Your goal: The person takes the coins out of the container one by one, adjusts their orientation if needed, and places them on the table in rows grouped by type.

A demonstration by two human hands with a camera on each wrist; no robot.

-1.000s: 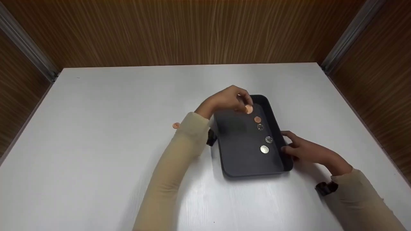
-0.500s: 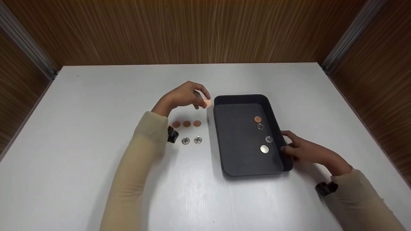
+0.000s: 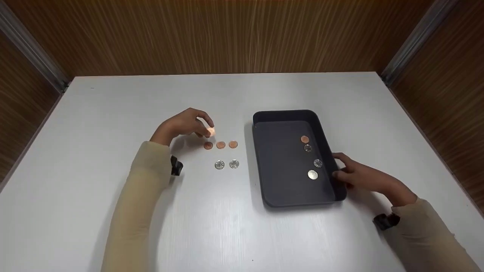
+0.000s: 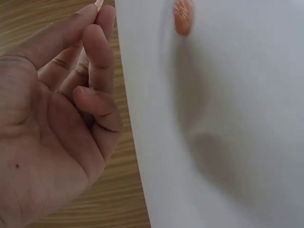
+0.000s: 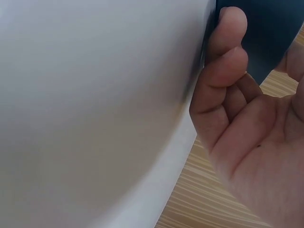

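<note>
My left hand (image 3: 185, 124) pinches a copper coin (image 3: 211, 131) between thumb and fingertips, just above the left end of a row of three copper coins (image 3: 221, 145) on the white table (image 3: 113, 113). Two silver coins (image 3: 226, 164) lie in a second row below them. In the left wrist view my left hand (image 4: 71, 95) shows only the coin's edge (image 4: 99, 4) at its fingertips, and a copper coin (image 4: 183, 16) lies on the table. My right hand (image 3: 359, 174) rests against the right wall of the black tray (image 3: 332, 151), which holds one copper coin (image 3: 304, 139) and three silver coins (image 3: 314, 163).
Wood-panelled walls close in the table at the back and both sides. In the right wrist view my fingers (image 5: 228, 52) touch the dark tray wall (image 5: 266, 28) beside the table's edge.
My left hand lifted a copper coin out of the tray and carried it left across the table, down to the row of copper coins. The right hand has stayed on the tray.
</note>
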